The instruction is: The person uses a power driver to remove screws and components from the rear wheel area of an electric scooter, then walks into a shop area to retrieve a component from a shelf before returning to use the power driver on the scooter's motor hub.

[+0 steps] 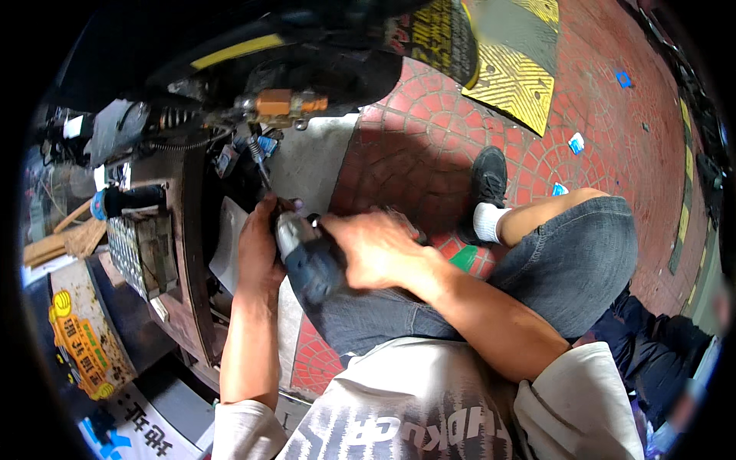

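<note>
Dark power tool (pixel 313 270) gripped in right hand (pixel 369 244) (blurred); left hand (pixel 259 244) along tool's left side, grip unclear.

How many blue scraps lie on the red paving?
3: a blue scrap at upper right, a blue-and-white scrap below it, a lowest scrap near the leg; more may be hidden.

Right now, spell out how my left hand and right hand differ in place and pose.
The left hand is at the left of the power tool, near its silver nose; the right hand grips the tool from the right. The left forearm runs nearly straight up the picture, while the right forearm slants up from the lower right. Both hands are bare.
</note>
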A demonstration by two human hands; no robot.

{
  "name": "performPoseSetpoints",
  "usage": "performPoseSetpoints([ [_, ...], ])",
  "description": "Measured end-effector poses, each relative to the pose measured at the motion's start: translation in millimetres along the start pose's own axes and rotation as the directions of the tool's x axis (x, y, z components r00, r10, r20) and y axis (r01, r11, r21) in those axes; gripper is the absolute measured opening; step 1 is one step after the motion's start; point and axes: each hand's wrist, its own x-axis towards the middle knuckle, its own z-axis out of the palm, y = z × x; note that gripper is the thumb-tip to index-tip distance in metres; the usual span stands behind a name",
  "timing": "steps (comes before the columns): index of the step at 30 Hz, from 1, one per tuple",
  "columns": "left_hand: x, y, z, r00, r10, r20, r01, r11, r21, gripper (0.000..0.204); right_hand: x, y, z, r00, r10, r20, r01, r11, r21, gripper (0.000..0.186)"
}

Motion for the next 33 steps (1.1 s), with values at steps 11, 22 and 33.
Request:
performPoseSetpoints([
  [11, 10, -32, -23, 0.937, -0.026, -0.349, -0.091, 0.945, -0.315, 0.024, 43, 32, 30, 0.894, 0.176, -0.412, -0.065, 0.961, 0.270, 0.059],
  [22, 66, -39, -100, 0.873, -0.002, -0.488, -0.131, 0.962, -0.238, 0.030, 122, 33, 84, 0.972, 0.089, -0.219, -0.009, 0.940, 0.340, 0.075],
  [33, 27, -28, -123, 0.910, 0.007, -0.414, -0.025, 0.999, -0.039, 0.031, 149, 7, 100, 0.968, 0.151, -0.199, -0.122, 0.981, 0.152, 0.073],
])
